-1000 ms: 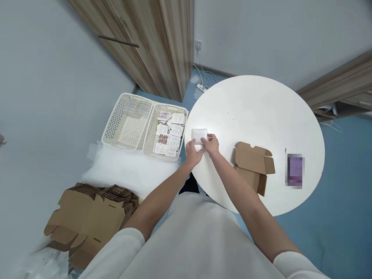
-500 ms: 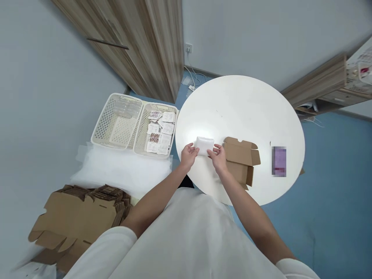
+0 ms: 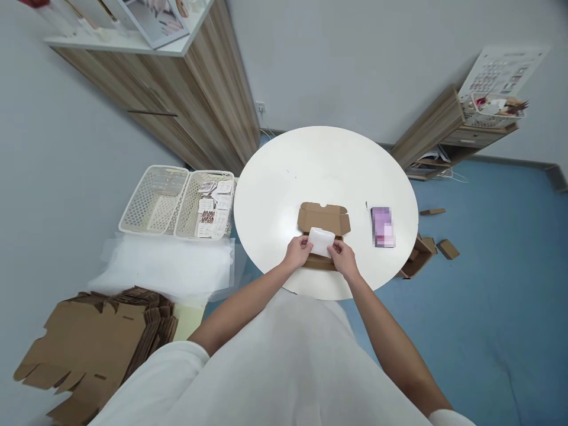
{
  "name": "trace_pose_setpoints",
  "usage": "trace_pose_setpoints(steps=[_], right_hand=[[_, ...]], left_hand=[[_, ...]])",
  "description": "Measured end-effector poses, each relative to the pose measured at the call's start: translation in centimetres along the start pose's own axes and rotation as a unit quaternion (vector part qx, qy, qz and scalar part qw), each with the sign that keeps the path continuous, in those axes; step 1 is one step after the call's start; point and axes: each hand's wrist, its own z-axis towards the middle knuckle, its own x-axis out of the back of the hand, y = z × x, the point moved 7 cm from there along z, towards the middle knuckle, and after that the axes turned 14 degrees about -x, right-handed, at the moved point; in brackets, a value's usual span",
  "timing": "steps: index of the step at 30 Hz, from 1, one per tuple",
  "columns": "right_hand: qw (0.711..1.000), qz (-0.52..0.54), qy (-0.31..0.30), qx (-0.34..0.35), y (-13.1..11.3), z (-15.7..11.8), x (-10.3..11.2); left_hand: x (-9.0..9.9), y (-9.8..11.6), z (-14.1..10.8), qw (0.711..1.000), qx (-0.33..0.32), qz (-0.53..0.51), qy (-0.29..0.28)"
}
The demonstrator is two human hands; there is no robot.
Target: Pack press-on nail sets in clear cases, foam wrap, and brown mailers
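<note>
A small white wrapped packet [image 3: 321, 242] is held by its two sides over an open brown cardboard box [image 3: 323, 219]. My left hand [image 3: 298, 252] grips the packet's left edge, fingers closed on it. At its right edge, my right hand [image 3: 344, 258] pinches the lower corner. The box's lid is folded back, away from me, and its tray lies under the packet and hands, partly hidden by them.
The round white table [image 3: 328, 165] also bears a purple item [image 3: 382, 227] at right, blurred. Left of it are two white baskets [image 3: 153, 201], [image 3: 204, 207], white sheets [image 3: 164, 263] and stacked flat cardboard [image 3: 93, 337]. Small boxes [image 3: 448, 249] lie on the floor at right.
Both hands have carried the white packet from the bare tabletop left of the box to over the box. The box now sits squarely in front of me. The view has shifted.
</note>
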Motion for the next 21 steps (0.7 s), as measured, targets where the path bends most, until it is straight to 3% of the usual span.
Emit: trace_pose_setpoints(steps=[4,9,16,21], right_hand=[[0.995,-0.100,0.015,-0.004,1.0,0.4,0.8],[0.982,-0.187,0.027,0.018,0.9,0.9,0.3],[0.953,-0.295,0.019,0.070,0.2,1.7,-1.2],[0.943,-0.305,0.025,0.127,-0.1,1.3,-1.3]], left_hand=[[-1.5,0.0,0.0,0.991,0.008,0.134,-0.022],[-2.0,0.0,-0.3,0.968,0.020,0.249,-0.024],[-2.6,-0.5,-0.7,0.965,0.046,0.255,-0.047],[-3.4,0.8,-0.5,0.961,-0.016,0.270,-0.058]])
